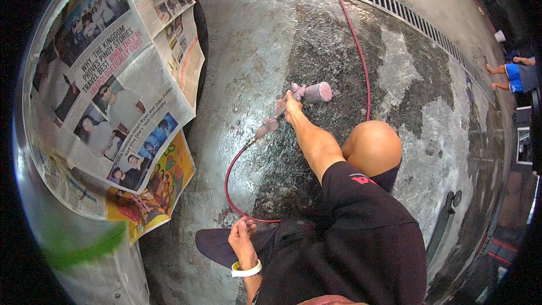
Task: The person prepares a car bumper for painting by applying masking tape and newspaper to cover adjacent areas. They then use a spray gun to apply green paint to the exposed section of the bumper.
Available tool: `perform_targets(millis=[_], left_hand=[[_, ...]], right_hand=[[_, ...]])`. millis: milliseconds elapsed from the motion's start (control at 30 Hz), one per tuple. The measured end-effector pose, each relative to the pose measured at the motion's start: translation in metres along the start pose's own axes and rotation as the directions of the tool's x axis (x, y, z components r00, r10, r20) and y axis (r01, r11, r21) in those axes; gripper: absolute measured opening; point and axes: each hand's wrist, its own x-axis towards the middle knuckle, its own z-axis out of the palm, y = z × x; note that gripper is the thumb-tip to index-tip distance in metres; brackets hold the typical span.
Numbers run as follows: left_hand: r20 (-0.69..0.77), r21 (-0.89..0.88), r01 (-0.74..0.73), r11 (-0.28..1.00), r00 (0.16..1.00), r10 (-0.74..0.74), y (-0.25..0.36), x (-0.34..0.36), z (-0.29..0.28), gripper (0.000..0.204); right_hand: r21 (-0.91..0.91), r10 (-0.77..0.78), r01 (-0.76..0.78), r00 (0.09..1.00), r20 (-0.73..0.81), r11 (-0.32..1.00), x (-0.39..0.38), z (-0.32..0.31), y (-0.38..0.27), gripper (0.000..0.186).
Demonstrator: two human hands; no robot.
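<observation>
My right arm stretches out over the floor, and my right hand [291, 106] is closed round a spray gun [274, 122]. The gun has a pink-stained cup [318, 92] on its far end, pointing right. From the gun's handle a red air hose [227, 183] curves down toward my lap. My left hand [243, 237], with a white wristband [247, 269] below it, has its fingers bent and pinched at the hose. Part of the hose is hidden by those fingers. One bent knee [372, 144] shows beside my right arm.
Newspaper sheets [132, 73] cover a rounded body at left, with a green painted patch [87, 248] below them. A metal drain grate [389, 5] curves along the far floor. Another person's legs [498, 69] and a white cup [499, 36] are at far right. A dark metal bar [443, 217] lies right.
</observation>
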Motion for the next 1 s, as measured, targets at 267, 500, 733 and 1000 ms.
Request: perform_targets(millis=[267,500,733,1000], left_hand=[[0.097,-0.331,0.036,0.943,0.995,-0.004,0.013,0.050,-0.011,0.027],[-0.025,-0.675,-0.146,0.723,0.984,0.176,0.100,0.166,-0.018,0.017],[-0.118,-0.762,-0.299,0.575,0.937,0.330,0.220,0.169,0.033,0.019],[0.260,-0.778,-0.294,0.556,0.655,0.710,0.270,0.046,0.016,0.032]], right_hand=[[-0.271,-0.089,0.030,0.974,-0.207,0.962,-0.017,0.002,-0.016,0.075],[-0.637,-0.298,0.599,0.798,0.524,0.485,-0.276,0.050,0.021,0.070],[-0.569,0.541,0.149,0.191,0.819,0.809,-0.490,0.065,0.059,0.082],[-0.275,0.284,-0.070,0.249,0.926,0.959,-0.589,0.079,0.026,0.093]])
